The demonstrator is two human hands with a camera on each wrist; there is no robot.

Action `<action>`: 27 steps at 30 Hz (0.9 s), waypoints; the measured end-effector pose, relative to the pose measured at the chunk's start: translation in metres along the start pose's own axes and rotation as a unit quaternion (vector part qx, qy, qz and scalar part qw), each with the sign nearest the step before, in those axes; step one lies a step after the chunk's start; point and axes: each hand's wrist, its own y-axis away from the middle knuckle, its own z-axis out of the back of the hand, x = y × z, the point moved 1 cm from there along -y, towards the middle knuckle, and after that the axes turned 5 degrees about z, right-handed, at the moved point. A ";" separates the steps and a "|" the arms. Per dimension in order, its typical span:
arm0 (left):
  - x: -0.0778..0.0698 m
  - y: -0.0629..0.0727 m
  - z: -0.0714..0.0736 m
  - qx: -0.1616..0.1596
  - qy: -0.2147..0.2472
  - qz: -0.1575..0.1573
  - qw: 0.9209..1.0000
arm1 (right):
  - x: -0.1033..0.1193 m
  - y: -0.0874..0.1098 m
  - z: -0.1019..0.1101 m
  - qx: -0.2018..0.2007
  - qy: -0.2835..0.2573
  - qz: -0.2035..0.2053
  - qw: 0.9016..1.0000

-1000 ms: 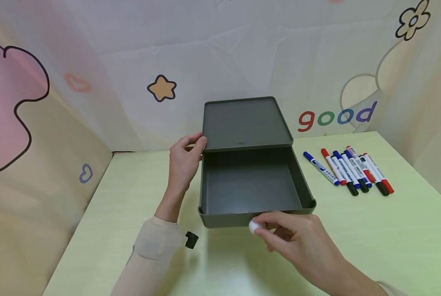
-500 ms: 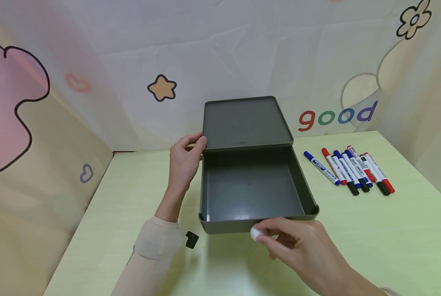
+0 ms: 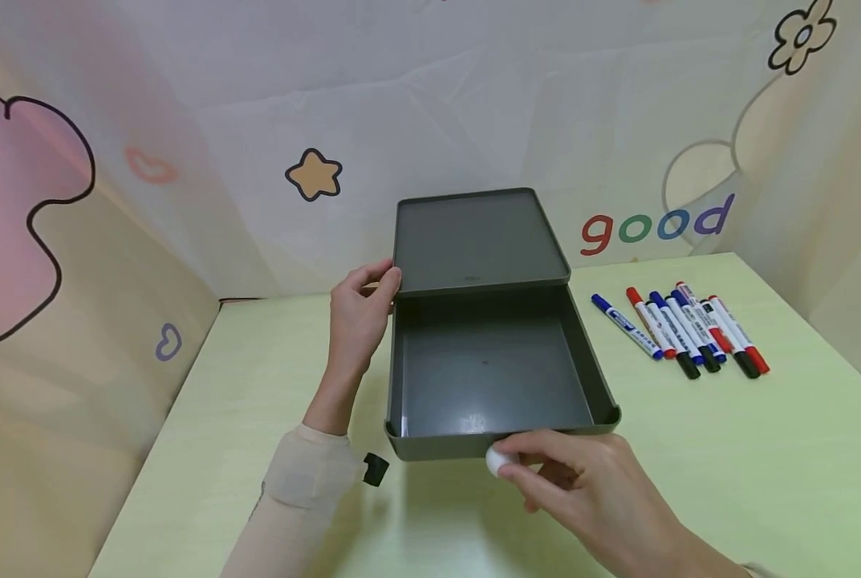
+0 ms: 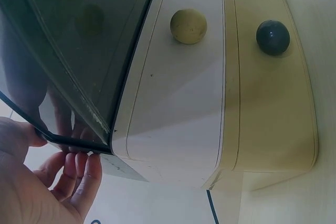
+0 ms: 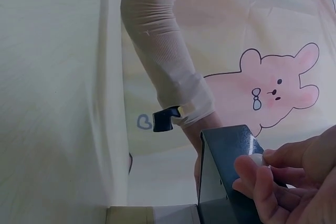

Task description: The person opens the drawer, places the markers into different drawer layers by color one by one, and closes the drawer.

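Observation:
In the head view a dark grey drawer stands pulled out of a small stacked drawer unit with a flat grey top. Nothing lies inside the drawer. My right hand pinches its round white knob between thumb and index finger. At the unit's upper left edge, my left hand grips the rim of the top with thumb and fingers. The left wrist view shows a white drawer with a yellow knob below, then a yellow drawer with a dark knob.
Several markers with red, blue and black caps lie to the right of the unit on the pale green table. A printed curtain hangs behind the table. A black tab sticks out from the left sleeve.
The grey drawer has slid a little toward me, with my right hand on its knob. My left hand keeps its grip on the top's edge.

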 end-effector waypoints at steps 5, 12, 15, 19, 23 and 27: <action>0.001 0.000 0.000 -0.001 -0.001 0.003 1.000 | -0.001 0.000 -0.001 0.002 -0.003 0.001 1.000; 0.000 0.000 0.001 -0.002 -0.001 0.005 1.000 | -0.002 0.001 -0.001 0.014 -0.004 0.001 1.000; -0.001 0.000 0.001 -0.002 0.000 0.003 1.000 | -0.003 0.001 -0.001 0.028 -0.003 0.000 1.000; -0.001 0.001 0.001 -0.002 0.001 0.000 1.000 | -0.003 0.001 0.002 0.037 0.012 0.003 0.999; 0.000 0.001 0.001 -0.001 0.002 -0.002 1.000 | -0.003 0.003 0.005 0.039 0.017 0.015 0.999; 0.001 0.000 0.000 -0.001 0.002 -0.002 1.000 | -0.002 0.007 0.009 0.008 0.038 0.061 0.997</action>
